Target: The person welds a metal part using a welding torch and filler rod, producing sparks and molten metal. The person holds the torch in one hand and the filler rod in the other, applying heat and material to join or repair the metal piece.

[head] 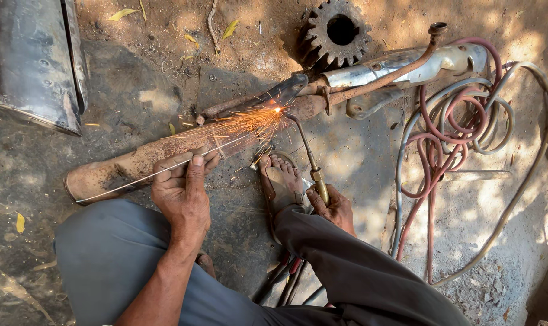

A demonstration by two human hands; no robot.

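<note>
Gripped in the closed right hand (331, 208): a brass-handled gas torch (307, 154), tip at a sparking seam on the rusty exhaust pipe (159, 158) lying across the dirt floor. Pinched between thumb and fingers of the left hand (183, 187): a thin filler rod (135, 179), laid over that pipe. Adjacent stood a sandalled foot (283, 181), coiled hoses (461, 127) and a toothed sprocket (335, 31).

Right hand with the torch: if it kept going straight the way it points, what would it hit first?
Probably the rusty pipe: the right hand aims the torch up at its sparking joint.
</note>
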